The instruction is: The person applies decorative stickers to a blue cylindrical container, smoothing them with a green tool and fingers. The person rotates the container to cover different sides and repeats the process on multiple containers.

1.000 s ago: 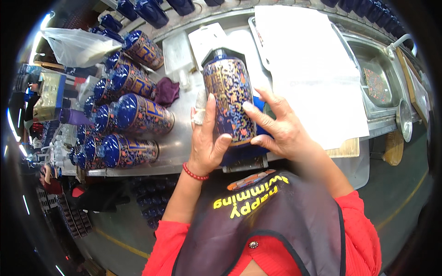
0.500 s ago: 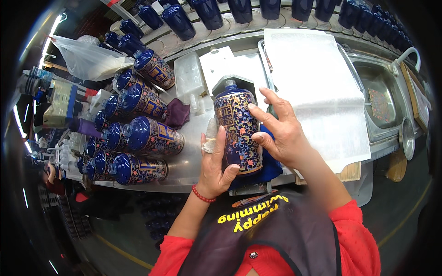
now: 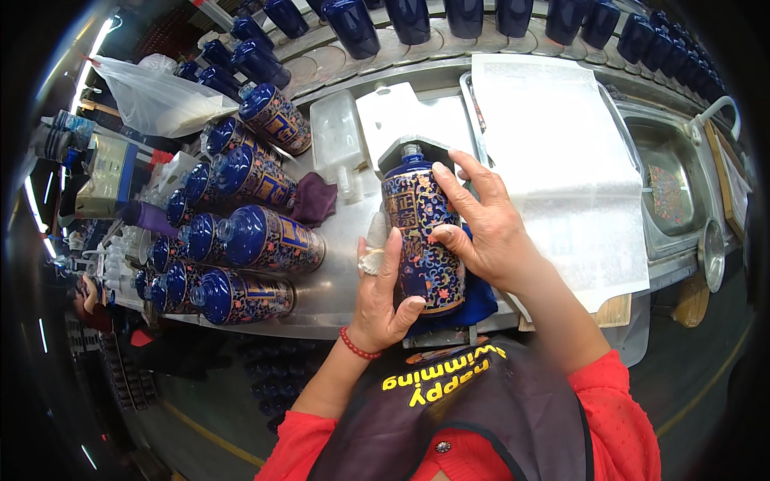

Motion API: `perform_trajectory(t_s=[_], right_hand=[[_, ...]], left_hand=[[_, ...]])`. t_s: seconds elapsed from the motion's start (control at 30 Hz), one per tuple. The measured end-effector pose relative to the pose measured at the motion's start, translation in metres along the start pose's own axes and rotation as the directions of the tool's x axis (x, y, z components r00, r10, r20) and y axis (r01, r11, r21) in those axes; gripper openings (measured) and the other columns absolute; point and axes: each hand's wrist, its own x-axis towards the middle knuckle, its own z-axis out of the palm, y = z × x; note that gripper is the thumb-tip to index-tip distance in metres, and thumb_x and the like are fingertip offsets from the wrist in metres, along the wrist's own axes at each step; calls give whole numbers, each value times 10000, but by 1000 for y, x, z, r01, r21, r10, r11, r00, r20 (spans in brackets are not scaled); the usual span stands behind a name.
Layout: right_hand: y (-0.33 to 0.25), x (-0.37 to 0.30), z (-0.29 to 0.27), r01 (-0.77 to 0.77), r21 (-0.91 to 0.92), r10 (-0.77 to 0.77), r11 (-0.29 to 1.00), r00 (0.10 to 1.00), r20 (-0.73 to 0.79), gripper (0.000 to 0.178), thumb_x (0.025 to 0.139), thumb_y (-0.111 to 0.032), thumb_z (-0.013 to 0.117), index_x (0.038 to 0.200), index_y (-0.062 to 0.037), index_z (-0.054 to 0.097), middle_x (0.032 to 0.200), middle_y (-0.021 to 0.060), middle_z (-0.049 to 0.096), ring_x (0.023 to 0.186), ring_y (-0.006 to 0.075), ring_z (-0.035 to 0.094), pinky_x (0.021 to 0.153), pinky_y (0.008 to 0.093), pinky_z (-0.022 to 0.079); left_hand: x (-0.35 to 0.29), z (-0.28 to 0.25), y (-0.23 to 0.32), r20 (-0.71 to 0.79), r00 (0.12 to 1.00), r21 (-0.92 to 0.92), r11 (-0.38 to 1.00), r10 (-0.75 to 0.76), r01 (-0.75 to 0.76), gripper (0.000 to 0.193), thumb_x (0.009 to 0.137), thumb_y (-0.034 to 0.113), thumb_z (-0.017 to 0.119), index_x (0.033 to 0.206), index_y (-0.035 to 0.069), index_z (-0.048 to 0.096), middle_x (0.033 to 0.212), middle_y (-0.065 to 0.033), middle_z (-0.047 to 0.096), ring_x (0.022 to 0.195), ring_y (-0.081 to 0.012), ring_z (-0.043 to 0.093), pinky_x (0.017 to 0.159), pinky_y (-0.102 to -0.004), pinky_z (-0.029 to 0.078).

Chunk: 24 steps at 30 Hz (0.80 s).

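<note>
A dark blue glass bottle (image 3: 425,240) with a colourful floral wrap and gold-framed panel lies before me, its neck pointing away. My left hand (image 3: 383,293) holds its left side, thumb by the base; one finger wears a pale wrapping (image 3: 374,240). My right hand (image 3: 481,216) is at the right side, fingers apart, with the index fingertip at the wrap's upper edge and the thumb against the patterned side. Under the bottle's lower end is a blue cloth (image 3: 479,303). Beyond the neck sits a grey angled rest (image 3: 433,147).
Several decorated bottles (image 3: 269,238) lie on the left beside a purple cloth (image 3: 314,199). Plastic trays (image 3: 337,128) sit behind. White paper sheets (image 3: 553,176) cover the right side, near a metal sink (image 3: 670,148). Plain blue bottles (image 3: 409,20) stand on a conveyor (image 3: 385,64) at the back.
The right index fingertip has shifted onto the wrap's upper edge, and the right fingers sit closer to the bottle. Conveyor bottles have changed position. The whole view has shifted slightly.
</note>
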Motion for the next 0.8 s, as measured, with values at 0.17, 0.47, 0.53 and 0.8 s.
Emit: perform_trajectory(t_s=[0.17, 0.47, 0.53, 0.8], right_hand=[[7, -5, -2, -14, -56, 12, 998, 999, -42, 690, 950, -393, 701, 1457, 31, 506, 1490, 274, 465, 1301, 463, 493, 1087, 497, 431], [10, -45, -8, 48, 94, -47, 994, 999, -11, 748, 951, -439, 691, 1505, 7, 459, 1499, 264, 460, 1332, 440, 488, 1123, 478, 411], [7, -55, -11, 125, 106, -128, 987, 991, 27, 755, 919, -427, 726, 1494, -2, 481, 1497, 258, 463, 1317, 439, 500, 1109, 484, 422], [-10, -88, -5, 188, 46, -192, 981, 976, 99, 694, 865, -346, 770, 1460, -67, 547, 1510, 236, 448, 1284, 416, 526, 1064, 505, 448]], left_hand=[[3, -2, 11, -4, 1000, 85, 996, 19, -19, 1017, 945, 677, 559, 1601, -41, 261, 1557, -276, 431, 1495, -430, 350, 1230, -608, -5], [-4, 2, 11, 31, 991, 333, 933, 131, -134, 1165, 812, 465, 837, 1578, -112, 175, 1362, -263, 609, 1299, -434, 578, 1229, -598, 175], [-8, 3, 2, 0, 995, 194, 977, 95, -93, 1129, 873, 503, 765, 1584, -114, 141, 1399, -261, 586, 1337, -424, 549, 1226, -603, 156], [-23, 9, 1, -69, 963, 428, 880, 260, -207, 590, 944, 455, 686, 1463, 191, 592, 1554, -250, 464, 1456, -492, 354, 1228, -604, 93]])
